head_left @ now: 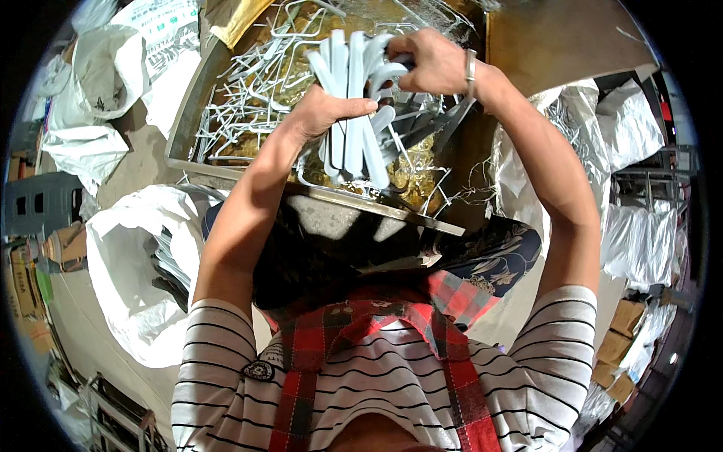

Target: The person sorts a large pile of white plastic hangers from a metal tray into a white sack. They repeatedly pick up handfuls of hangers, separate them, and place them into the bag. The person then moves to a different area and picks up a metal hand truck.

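A bundle of long, flat, light grey plastic strips (352,128) stands upright over the tray, several with curved upper ends. My left hand (325,113) is closed round its middle, thumb lying across the front. At the bundle's upper right, my right hand (435,64) has its fingers curled on one of the curved strip ends; the fingertips are partly hidden. Below and behind, a wide metal-rimmed tray (226,172) holds many thin pale plastic sprues (245,105), tangled over a shiny yellowish-brown bottom.
A white woven sack (135,271) with grey strips inside stands open at my left. Another open sack (105,71) is at the far left. On the right are an upright brown board (565,41), a sack of scraps (561,135) and cardboard boxes (621,331).
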`<state>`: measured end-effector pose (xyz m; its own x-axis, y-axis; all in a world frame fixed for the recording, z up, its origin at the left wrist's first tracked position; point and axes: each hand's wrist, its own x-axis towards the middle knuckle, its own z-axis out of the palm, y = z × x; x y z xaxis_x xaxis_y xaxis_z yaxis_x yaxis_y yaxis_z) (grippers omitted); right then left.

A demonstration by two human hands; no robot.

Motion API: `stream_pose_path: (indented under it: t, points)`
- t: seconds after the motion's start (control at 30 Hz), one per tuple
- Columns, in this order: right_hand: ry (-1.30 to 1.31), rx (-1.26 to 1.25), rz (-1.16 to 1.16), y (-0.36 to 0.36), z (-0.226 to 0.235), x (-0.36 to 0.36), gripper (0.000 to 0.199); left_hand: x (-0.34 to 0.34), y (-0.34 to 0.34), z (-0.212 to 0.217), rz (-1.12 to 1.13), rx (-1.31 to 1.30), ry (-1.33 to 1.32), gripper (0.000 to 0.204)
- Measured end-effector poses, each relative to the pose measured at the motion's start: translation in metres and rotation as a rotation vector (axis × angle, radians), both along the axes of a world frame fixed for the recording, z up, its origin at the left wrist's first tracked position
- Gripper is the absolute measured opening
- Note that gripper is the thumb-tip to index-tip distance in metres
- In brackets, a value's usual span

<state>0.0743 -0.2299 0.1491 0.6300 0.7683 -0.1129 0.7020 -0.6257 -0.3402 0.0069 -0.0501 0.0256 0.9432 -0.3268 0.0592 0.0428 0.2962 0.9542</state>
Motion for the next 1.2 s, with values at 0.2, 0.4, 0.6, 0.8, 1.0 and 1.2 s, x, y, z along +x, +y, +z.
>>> stream_pose_path:
  t: [0.2,0.4,0.6,0.8,1.0,1.2]
  points:
    - [-0.289,0.153,-0.099,0.01,-0.013,0.001,0.053,-0.001,-0.006,0.005,0.212,-0.035,0.084,0.03]
    - [0.247,0.659,-0.634,-0.068,-0.094,-0.002,0.103,0.02,0.042,-0.009,0.411,-0.551,0.31,0.025]
    - [1.393,1.268,-0.819,-0.022,-0.195,-0.054,0.041,0.018,0.055,-0.011,0.393,-0.575,0.27,0.025]
    - [0.229,0.682,-1.034,-0.116,-0.241,-0.005,0.008,0.022,0.08,0.009,0.438,-0.648,0.288,0.021]
    - [-0.384,-0.291,-0.369,-0.128,-0.157,-0.014,0.022,0.019,0.081,0.006,0.749,-0.228,0.117,0.023]
    - [-0.55,-0.262,-0.054,-0.023,-0.07,-0.021,0.019,0.004,0.02,-0.006,0.393,0.124,0.134,0.031]
